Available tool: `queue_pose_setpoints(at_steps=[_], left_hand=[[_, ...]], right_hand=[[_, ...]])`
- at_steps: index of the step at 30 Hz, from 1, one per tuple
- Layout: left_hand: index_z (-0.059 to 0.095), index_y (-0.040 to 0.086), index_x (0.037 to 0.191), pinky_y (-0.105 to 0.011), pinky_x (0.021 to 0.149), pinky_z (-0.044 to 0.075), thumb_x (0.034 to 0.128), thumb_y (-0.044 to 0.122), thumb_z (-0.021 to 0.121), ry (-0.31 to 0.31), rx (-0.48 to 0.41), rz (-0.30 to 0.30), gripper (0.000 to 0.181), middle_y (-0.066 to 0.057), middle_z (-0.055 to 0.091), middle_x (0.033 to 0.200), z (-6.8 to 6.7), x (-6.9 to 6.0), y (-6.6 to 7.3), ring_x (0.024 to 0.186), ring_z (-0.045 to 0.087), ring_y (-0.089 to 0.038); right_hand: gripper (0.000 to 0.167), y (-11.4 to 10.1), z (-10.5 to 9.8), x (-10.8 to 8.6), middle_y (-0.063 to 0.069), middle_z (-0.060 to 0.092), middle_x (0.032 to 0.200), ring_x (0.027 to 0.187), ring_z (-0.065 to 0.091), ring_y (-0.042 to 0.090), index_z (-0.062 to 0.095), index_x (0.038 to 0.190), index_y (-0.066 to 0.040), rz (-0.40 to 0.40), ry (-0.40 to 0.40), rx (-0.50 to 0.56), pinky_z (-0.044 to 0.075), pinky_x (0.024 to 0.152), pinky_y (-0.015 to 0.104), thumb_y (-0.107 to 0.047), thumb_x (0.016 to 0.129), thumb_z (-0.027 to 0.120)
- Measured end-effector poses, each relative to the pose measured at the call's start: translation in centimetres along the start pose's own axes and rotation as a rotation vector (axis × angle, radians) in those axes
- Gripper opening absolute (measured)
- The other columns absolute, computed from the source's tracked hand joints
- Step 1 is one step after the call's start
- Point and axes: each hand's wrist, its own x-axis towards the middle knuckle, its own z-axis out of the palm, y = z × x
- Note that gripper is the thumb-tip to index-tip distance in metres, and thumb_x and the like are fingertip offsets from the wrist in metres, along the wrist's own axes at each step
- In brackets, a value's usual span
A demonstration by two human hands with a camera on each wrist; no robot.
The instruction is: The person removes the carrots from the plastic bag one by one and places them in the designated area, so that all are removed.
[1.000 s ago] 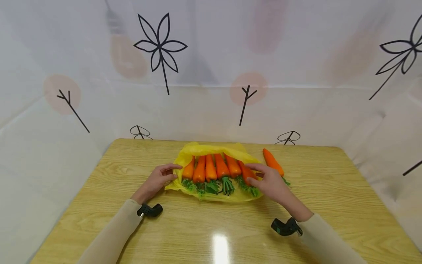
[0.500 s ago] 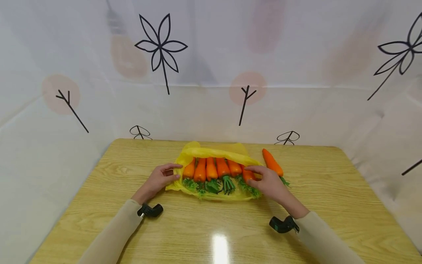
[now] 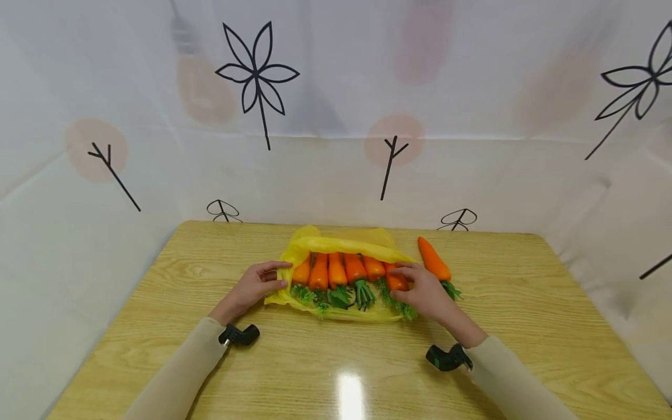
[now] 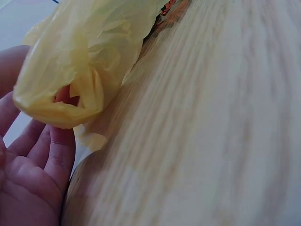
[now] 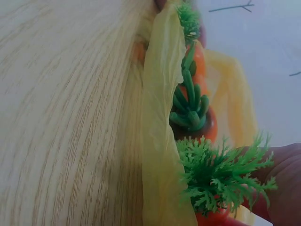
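A yellow plastic bag [image 3: 343, 243] lies with its mouth towards me, and several orange carrots [image 3: 354, 268] sit side by side in it, green tops facing me. At the bag's left edge, my left hand [image 3: 253, 290] holds the plastic between thumb and fingers; the left wrist view has its fingers around the crumpled bag [image 4: 103, 52]. On the right, my right hand [image 3: 427, 294] grips the rightmost carrot [image 3: 395, 280], partly hiding it. Feathery greens [image 5: 207, 174] of that carrot stand before the hand in the right wrist view. The carrots' tips are hidden under the bag's upper layer.
A single carrot [image 3: 433, 258] lies outside the bag, just beyond my right hand. Everything rests on a wooden table [image 3: 294, 367]. A white patterned cloth [image 3: 325, 181] stands behind the table and at both sides.
My right hand has shifted slightly left and a little towards me. The bag's upper edge now covers more of the carrots' tips. My left hand has hardly moved.
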Motion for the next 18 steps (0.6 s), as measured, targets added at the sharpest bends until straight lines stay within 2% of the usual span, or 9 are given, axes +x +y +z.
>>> queue_pose_setpoints(at_steps=[2, 5, 9, 16, 18], left_hand=[[0.058, 0.003, 0.137, -0.024, 0.062, 0.043, 0.0951, 0.009, 0.069, 0.004, 0.009, 0.007, 0.044, -0.006, 0.057, 0.088, 0.06, 0.00, 0.06, 0.070, 0.047, -0.013], [0.059, 0.003, 0.136, -0.024, 0.066, 0.045, 0.0947, 0.009, 0.069, 0.015, 0.015, 0.021, 0.043, -0.009, 0.058, 0.102, 0.09, 0.04, 0.12, 0.078, 0.050, -0.015], [0.060, 0.003, 0.135, -0.024, 0.064, 0.042, 0.0941, 0.007, 0.069, 0.024, 0.011, 0.031, 0.043, -0.013, 0.052, 0.095, 0.08, 0.08, 0.16, 0.075, 0.046, -0.015], [0.059, 0.003, 0.136, -0.025, 0.068, 0.046, 0.0948, 0.007, 0.068, 0.017, -0.002, 0.017, 0.043, -0.013, 0.056, 0.105, 0.08, -0.04, 0.26, 0.081, 0.052, -0.016], [0.058, 0.003, 0.136, -0.025, 0.068, 0.045, 0.0953, 0.008, 0.068, 0.015, 0.002, 0.017, 0.043, -0.013, 0.056, 0.103, 0.08, -0.08, 0.30, 0.080, 0.051, -0.016]], right_hand=[[0.044, 0.02, 0.00, -0.01, 0.022, 0.050, 0.142, 0.121, 0.053, 0.044, 0.065, 0.129, 0.000, 0.003, 0.007, -0.002, 0.046, 0.093, 0.056, -0.016, 0.089, 0.075], [0.041, -0.02, 0.06, -0.02, 0.022, 0.053, 0.138, 0.119, 0.054, 0.043, 0.067, 0.127, -0.002, 0.003, 0.023, -0.001, 0.046, 0.093, 0.057, -0.019, 0.091, 0.073], [0.036, -0.06, 0.28, 0.08, 0.021, 0.058, 0.131, 0.115, 0.056, 0.040, 0.069, 0.124, -0.004, 0.011, 0.051, -0.011, 0.047, 0.090, 0.055, -0.019, 0.091, 0.073], [0.032, 0.05, 0.58, 0.21, 0.020, 0.059, 0.129, 0.105, 0.059, 0.033, 0.072, 0.119, -0.008, 0.068, 0.071, 0.013, 0.049, 0.082, 0.048, -0.015, 0.088, 0.074], [0.033, 0.11, 0.49, 0.18, 0.020, 0.057, 0.131, 0.092, 0.060, 0.029, 0.071, 0.120, -0.010, 0.094, 0.064, 0.052, 0.049, 0.076, 0.043, -0.015, 0.088, 0.073]])
